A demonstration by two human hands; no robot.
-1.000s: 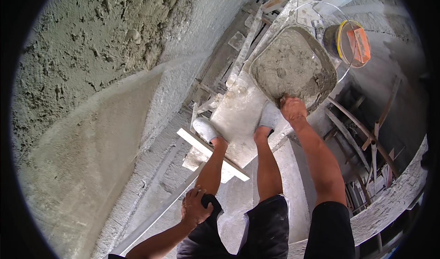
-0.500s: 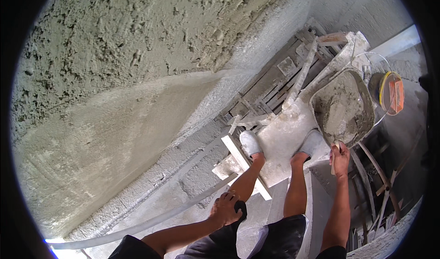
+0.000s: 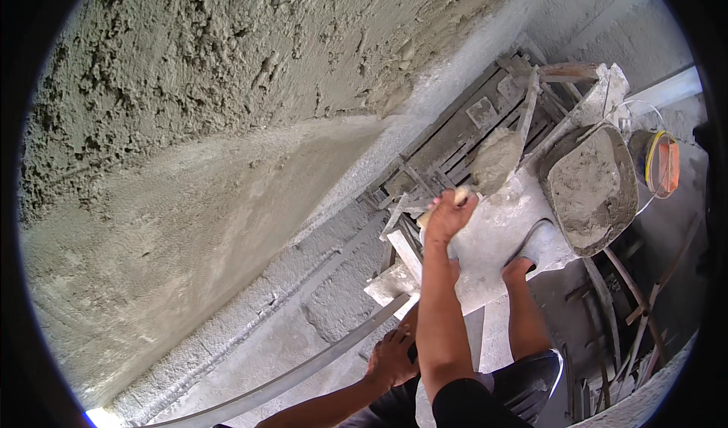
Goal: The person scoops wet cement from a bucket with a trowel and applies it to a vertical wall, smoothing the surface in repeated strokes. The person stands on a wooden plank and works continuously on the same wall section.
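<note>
My right hand point(image 3: 447, 219) is closed round the light wooden handle of a trowel point(image 3: 461, 194), raised left of a square tub of grey mortar point(image 3: 588, 189). A lump of mortar point(image 3: 493, 159) sits on the trowel's blade. My left hand point(image 3: 390, 356) rests on my left knee with its fingers apart and holds nothing. My feet are on a pale, mortar-smeared platform point(image 3: 493, 231); my right shoe point(image 3: 542, 242) is beside the tub.
A wall point(image 3: 189, 87) fills the upper left, rough mortar above a smoother band. Beside the tub stand a bucket with an orange object point(image 3: 666, 163) and scrap timber point(image 3: 478, 113). A long straight bar point(image 3: 341, 329) slants below. Dark space with poles point(image 3: 629, 284) lies right of the platform.
My right hand has left the tub and moved up and leftward toward the wall, carrying mortar on the trowel. My left hand stays on the knee; the view has shifted.
</note>
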